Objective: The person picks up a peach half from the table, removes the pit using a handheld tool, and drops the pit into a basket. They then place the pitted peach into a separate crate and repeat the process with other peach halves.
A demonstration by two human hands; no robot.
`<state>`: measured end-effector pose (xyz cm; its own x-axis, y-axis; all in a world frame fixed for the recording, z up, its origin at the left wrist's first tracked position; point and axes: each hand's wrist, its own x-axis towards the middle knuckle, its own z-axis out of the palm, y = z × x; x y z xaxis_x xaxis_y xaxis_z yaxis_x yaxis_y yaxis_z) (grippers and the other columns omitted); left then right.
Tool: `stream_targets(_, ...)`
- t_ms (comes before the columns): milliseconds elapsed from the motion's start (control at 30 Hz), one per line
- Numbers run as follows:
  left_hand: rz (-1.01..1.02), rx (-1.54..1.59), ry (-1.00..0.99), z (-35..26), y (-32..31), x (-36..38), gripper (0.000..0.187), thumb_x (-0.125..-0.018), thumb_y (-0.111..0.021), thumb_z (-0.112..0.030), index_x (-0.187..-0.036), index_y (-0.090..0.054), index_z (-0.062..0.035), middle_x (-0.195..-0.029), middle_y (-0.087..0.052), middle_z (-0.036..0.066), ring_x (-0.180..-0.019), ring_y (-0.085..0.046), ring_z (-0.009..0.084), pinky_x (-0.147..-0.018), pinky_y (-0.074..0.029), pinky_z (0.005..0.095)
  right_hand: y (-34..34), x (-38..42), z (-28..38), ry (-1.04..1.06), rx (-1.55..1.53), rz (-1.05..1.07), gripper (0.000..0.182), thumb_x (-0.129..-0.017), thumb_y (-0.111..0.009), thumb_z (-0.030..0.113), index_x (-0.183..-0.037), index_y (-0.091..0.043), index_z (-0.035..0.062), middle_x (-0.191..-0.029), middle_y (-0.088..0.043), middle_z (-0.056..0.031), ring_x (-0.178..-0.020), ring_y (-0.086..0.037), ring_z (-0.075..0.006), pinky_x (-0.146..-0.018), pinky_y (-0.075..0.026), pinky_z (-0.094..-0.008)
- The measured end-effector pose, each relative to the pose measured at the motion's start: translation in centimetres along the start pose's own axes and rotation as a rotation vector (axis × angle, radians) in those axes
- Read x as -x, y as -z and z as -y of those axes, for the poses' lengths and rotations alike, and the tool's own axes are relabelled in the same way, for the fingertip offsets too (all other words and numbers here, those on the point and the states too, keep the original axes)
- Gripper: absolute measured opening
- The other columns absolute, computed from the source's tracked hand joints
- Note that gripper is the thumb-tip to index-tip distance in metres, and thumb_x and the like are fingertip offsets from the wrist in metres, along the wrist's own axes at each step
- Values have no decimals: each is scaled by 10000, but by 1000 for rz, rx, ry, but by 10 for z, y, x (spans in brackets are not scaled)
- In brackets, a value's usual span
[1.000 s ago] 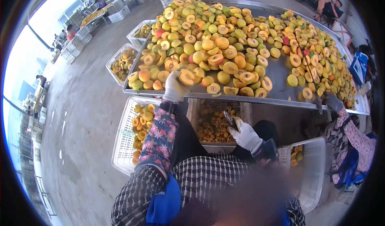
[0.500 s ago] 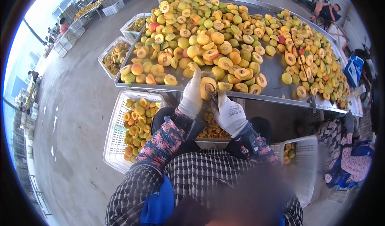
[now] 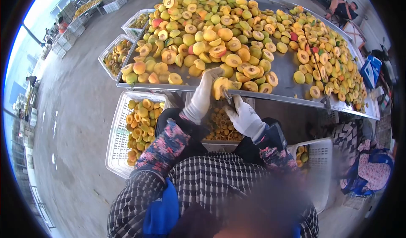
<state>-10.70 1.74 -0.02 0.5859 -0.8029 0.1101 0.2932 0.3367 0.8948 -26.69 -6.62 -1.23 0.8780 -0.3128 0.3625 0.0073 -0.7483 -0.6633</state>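
Observation:
My left hand (image 3: 202,97), in a white glove, grips a yellow peach half (image 3: 218,88) at the front edge of the metal table (image 3: 190,88). My right hand (image 3: 246,120), also gloved, is closed around a small metal pitting tool (image 3: 229,99). The tool's tip meets the lower right side of the peach half; how deep it goes is hidden. Just beyond my hands lie many halved peaches (image 3: 233,60), several with hollow centres facing up. Below my hands, a container of small cut pieces (image 3: 224,126) sits between my knees.
A white crate (image 3: 115,147) of peach halves stands at my left, another crate (image 3: 319,166) at my right. Two more filled crates flank the table's left end. A second heap of peaches (image 3: 334,64) covers the table's right side. A person (image 3: 372,170) sits at the right.
The peach half has turned in my left hand, its cut face now less toward me. My right hand has dropped slightly with the tool. The whole view has shifted a little.

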Motion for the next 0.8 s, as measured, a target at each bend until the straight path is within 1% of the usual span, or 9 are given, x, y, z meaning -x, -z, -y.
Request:
stream_targets(67,21,-336,-440,23,0,0,553,-1029,-344,-481,-1245,-489,6,-1305,-532,158,-1103,-595,242,-954,-483,374,-8,1,-4,94,-18,-30,260,-908,-557,148,-1101,-460,3,-721,-608,-221,-665,-611,-424,-606,-458,-485)
stream_targets(100,-96,-194,-343,30,-1,-2,601,-1034,-311,-498,-1129,-593,25,-1171,-613,138,-1094,-579,200,-942,-462,322,-10,2,-5,116,14,-2,261,-908,-561,143,-1105,-462,3,-713,-602,-221,-667,-607,-424,-610,-458,-481)
stream_targets(167,-50,-198,-136,12,-2,5,634,-1029,-294,-514,-1077,-599,40,-1105,-636,167,-999,-631,236,-885,-505,348,3,-1,17,-255,-105,214,277,-926,-554,183,-1114,-478,-6,-764,-616,-233,-748,-618,-428,-657,-465,-475)
stream_targets(233,-73,-20,76,10,-5,7,748,-992,-274,-612,-946,-634,42,-915,-673,168,-837,-676,268,-785,-551,359,10,1,21,-231,-1,267,296,-933,-548,211,-1114,-478,-14,-800,-625,-250,-770,-621,-434,-671,-468,-477)
stream_targets(333,40,87,363,9,8,1,799,-950,-294,-683,-905,-640,36,-887,-670,167,-788,-676,282,-748,-564,365,10,6,13,-191,-110,305,336,-934,-550,251,-1120,-475,-18,-851,-631,-278,-764,-626,-447,-691,-473,-488)
stream_targets(467,26,61,432,6,9,0,831,-916,-317,-726,-875,-643,37,-876,-669,173,-769,-678,298,-701,-573,383,-16,10,-2,-178,-421,225,316,-948,-559,290,-1104,-494,23,-781,-627,-201,-579,-607,-349,-576,-480,-427)
stream_targets(567,-6,133,462,3,2,-1,782,-908,-351,-726,-891,-639,1,-853,-662,161,-756,-677,314,-672,-572,405,4,3,23,-722,-1148,408,220,-991,-510,265,-1056,-519,55,-648,-496,-7,-450,-459,-137,-434,-400,-282)
stream_targets(700,-85,337,411,9,-7,0,674,-923,-387,-686,-978,-604,-50,-895,-650,135,-779,-674,326,-668,-570,424,1,6,24,-866,-1526,309,244,-1014,-468,302,-1040,-547,72,-604,-410,19,-408,-371,-95,-375,-310,-232)
stream_targets(800,-157,488,432,8,-15,-1,621,-933,-414,-655,-1028,-580,-64,-939,-643,120,-792,-670,329,-662,-565,430,-1,12,11,-800,-1774,470,247,-1007,-480,311,-1082,-537,82,-627,-404,16,-427,-375,-101,-385,-300,-243)
